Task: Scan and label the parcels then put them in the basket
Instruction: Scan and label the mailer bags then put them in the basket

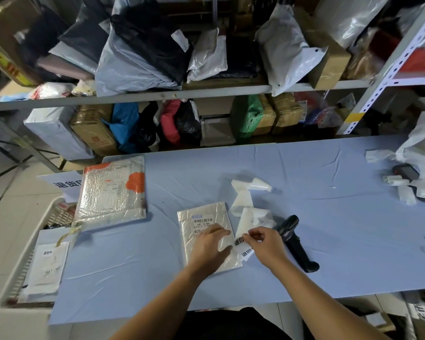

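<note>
A small silvery bubble-mailer parcel (201, 224) with a barcode label lies on the blue table (329, 229) in front of me. My left hand (210, 246) rests flat on its lower half, fingers straight. Just right of the parcel, my right hand (264, 244) pinches a printed sticker on the white label strip (245, 212), which curls away toward the table's middle. A black handheld scanner (297, 244) lies on the table to the right of my right hand. The basket (12, 283) stands at the table's left end, below its edge, with a white parcel (47, 268) in it.
A larger bubble mailer with orange print (112, 192) lies at the table's far left. Label scraps and a dark device (405, 173) sit at the far right. Metal shelves (182, 94) packed with bagged and boxed parcels stand behind the table.
</note>
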A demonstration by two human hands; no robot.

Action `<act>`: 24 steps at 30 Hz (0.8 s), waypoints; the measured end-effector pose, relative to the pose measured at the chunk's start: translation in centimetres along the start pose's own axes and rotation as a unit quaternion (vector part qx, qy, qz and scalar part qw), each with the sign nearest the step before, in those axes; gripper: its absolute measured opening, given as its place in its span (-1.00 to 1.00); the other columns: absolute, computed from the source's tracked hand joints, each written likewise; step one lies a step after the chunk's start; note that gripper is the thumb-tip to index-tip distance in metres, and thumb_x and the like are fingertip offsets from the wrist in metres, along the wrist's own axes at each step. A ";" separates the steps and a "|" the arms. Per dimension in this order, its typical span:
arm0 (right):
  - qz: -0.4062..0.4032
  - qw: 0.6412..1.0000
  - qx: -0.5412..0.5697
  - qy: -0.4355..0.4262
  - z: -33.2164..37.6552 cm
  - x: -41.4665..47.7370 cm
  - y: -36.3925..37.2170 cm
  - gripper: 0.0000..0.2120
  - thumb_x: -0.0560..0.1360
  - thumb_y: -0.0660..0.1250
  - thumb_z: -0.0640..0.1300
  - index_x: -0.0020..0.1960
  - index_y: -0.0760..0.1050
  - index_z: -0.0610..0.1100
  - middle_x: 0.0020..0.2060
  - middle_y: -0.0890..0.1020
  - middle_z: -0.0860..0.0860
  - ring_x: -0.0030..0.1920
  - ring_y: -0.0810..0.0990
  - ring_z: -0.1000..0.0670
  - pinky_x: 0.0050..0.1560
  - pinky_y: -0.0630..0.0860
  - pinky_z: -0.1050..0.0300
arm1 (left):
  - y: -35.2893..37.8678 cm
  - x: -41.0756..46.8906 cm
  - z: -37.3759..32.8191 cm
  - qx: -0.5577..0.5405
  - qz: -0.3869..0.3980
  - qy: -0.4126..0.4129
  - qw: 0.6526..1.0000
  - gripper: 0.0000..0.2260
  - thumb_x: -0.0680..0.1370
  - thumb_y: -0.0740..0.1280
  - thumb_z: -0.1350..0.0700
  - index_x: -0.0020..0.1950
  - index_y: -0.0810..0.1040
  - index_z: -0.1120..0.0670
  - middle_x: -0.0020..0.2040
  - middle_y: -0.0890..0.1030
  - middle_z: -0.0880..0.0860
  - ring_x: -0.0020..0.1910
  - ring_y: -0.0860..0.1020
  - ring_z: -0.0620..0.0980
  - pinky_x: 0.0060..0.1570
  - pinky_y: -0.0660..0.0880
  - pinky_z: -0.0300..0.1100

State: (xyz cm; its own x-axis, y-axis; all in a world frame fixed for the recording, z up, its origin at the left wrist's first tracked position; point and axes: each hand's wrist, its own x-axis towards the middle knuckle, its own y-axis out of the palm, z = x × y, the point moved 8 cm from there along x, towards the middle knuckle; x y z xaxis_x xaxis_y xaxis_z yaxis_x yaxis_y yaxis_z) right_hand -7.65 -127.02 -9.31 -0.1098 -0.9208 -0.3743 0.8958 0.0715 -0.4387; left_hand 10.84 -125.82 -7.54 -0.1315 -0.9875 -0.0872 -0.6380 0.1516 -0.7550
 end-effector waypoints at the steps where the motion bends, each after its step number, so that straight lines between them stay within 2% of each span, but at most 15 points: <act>1: -0.003 1.000 0.025 0.011 0.0 0.0 0.3 -0.88 0.44 0.52 -0.13 -0.05 0.65 -0.12 -0.19 0.70 0.05 -0.13 0.67 0.11 -0.01 0.58 0.18 | 0.3 0.3 -0.7 0.009 0.003 0.023 1.000 -0.66 0.45 0.44 0.01 0.21 0.63 0.04 0.17 0.59 -0.10 0.17 0.52 -0.10 0.20 0.43 -0.18; 3: -0.002 0.997 0.070 0.022 0.2 0.0 0.7 -0.92 0.46 0.51 -0.16 -0.05 0.66 -0.12 -0.18 0.72 0.03 -0.12 0.69 0.08 0.03 0.61 0.15 | 0.8 0.5 -2.0 0.024 0.012 0.058 0.998 -0.69 0.47 0.42 0.00 0.18 0.63 0.03 0.15 0.62 -0.08 0.17 0.53 -0.07 0.16 0.42 -0.15; 5: 0.010 0.994 0.103 0.023 0.5 -0.2 1.0 -0.95 0.49 0.47 -0.18 -0.05 0.66 -0.08 -0.16 0.73 0.05 -0.09 0.70 0.10 0.02 0.61 0.21 | 0.8 0.5 -2.8 0.021 0.008 0.075 0.997 -0.78 0.49 0.38 0.00 0.11 0.64 0.00 0.06 0.64 -0.06 0.08 0.55 -0.03 0.06 0.44 -0.13; 8: 0.042 0.990 0.128 0.036 0.5 -0.5 1.5 -0.85 0.54 0.41 -0.22 0.09 0.65 -0.08 -0.07 0.72 0.07 -0.05 0.68 0.15 -0.06 0.56 0.35 | 0.4 0.7 -3.2 -0.014 -0.005 0.068 0.998 -0.85 0.53 0.35 -0.01 0.02 0.65 -0.01 -0.08 0.66 -0.04 -0.09 0.57 -0.02 -0.07 0.49 -0.08; 11: 0.075 0.987 0.136 0.040 0.4 -0.6 1.8 -0.69 0.53 0.34 -0.36 0.19 0.62 -0.09 -0.02 0.72 0.06 0.01 0.68 0.14 -0.01 0.58 0.31 | 0.0 1.0 -3.4 -0.026 -0.018 0.076 0.997 -0.90 0.54 0.36 0.02 -0.14 0.61 -0.01 -0.22 0.63 -0.02 -0.23 0.54 -0.02 -0.22 0.47 -0.07; 13: 0.076 0.987 0.135 0.033 0.3 -0.7 1.8 -0.66 0.51 0.35 -0.40 0.22 0.61 -0.13 0.00 0.72 0.05 0.03 0.68 0.12 0.00 0.58 0.29 | -0.1 1.2 -3.4 -0.018 -0.017 0.080 0.996 -0.88 0.54 0.35 0.03 -0.18 0.57 -0.01 -0.27 0.61 -0.01 -0.28 0.52 -0.01 -0.30 0.38 -0.14; 16: 0.058 0.987 0.151 0.021 0.5 -0.8 1.3 -0.68 0.50 0.40 -0.40 0.21 0.60 -0.17 -0.03 0.71 0.03 -0.02 0.69 0.13 -0.03 0.58 0.32 | 0.4 1.3 -3.2 0.011 0.006 0.078 0.997 -0.79 0.57 0.29 -0.05 -0.15 0.61 0.03 -0.25 0.62 0.00 -0.25 0.55 0.01 -0.25 0.43 -0.12; 18: 0.049 0.986 0.159 0.015 0.7 -0.7 1.0 -0.70 0.49 0.41 -0.39 0.19 0.60 -0.17 -0.05 0.72 0.02 -0.03 0.70 0.14 -0.03 0.58 0.33 | 0.8 1.4 -2.9 -0.010 0.028 0.062 0.998 -0.76 0.59 0.27 -0.07 -0.08 0.66 0.02 -0.19 0.65 -0.03 -0.20 0.57 -0.07 -0.17 0.48 -0.13; 22: 0.037 0.987 0.157 0.004 1.1 -0.8 0.8 -0.73 0.48 0.43 -0.37 0.14 0.61 -0.15 -0.08 0.72 -0.01 -0.05 0.70 0.09 0.03 0.62 0.24 | 0.8 1.5 -2.7 -0.033 0.042 0.050 0.997 -0.77 0.61 0.26 -0.05 -0.09 0.65 0.01 -0.18 0.66 -0.05 -0.20 0.56 -0.14 -0.14 0.50 -0.14; 24: 0.030 0.987 0.158 -0.001 1.4 -0.9 0.6 -0.75 0.47 0.44 -0.37 0.10 0.60 -0.15 -0.10 0.72 -0.02 -0.08 0.71 0.08 -0.03 0.61 0.27 | 0.7 1.5 -2.8 -0.032 0.047 0.043 0.997 -0.78 0.62 0.26 -0.01 -0.09 0.65 0.01 -0.17 0.67 -0.04 -0.19 0.57 -0.12 -0.14 0.50 -0.13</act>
State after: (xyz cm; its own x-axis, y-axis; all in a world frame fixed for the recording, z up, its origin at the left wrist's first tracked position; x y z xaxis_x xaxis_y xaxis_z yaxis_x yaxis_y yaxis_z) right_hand -6.36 -126.67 -8.11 -0.0517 -0.9194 -0.3899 0.9904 0.0029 -0.1383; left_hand 8.07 -127.05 -6.36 -0.2563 -0.9617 -0.0970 -0.6659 0.2484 -0.7034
